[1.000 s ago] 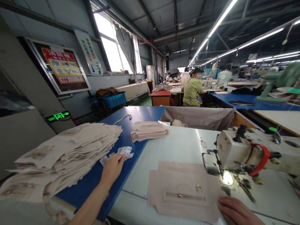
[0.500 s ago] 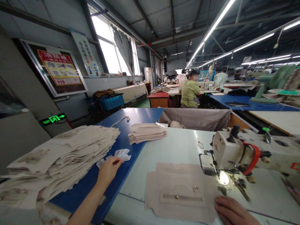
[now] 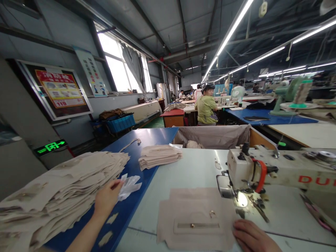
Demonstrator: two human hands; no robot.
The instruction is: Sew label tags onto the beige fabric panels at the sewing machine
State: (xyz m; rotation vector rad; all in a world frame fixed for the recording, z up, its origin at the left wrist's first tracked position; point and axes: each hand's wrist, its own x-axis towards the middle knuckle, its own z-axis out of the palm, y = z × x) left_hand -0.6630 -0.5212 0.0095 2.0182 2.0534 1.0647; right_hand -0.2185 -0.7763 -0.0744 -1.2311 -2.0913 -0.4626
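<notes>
A large pile of beige panels (image 3: 78,182) is lying at left; finished or pending, I cannot tell. The sewing machine (image 3: 286,168) is standing at right. Just beside it, 1 panel (image 3: 194,206) is lying flat, zip (image 3: 204,225) already fitted. Beyond, a smaller stack (image 3: 160,157) is resting. The right hand (image 3: 253,234) is resting extended fingers on the panel's edge; the left hand (image 3: 107,196) is holding bent fingers at clear strips (image 3: 130,187), none yet on that panel, grip undetermined.
</notes>
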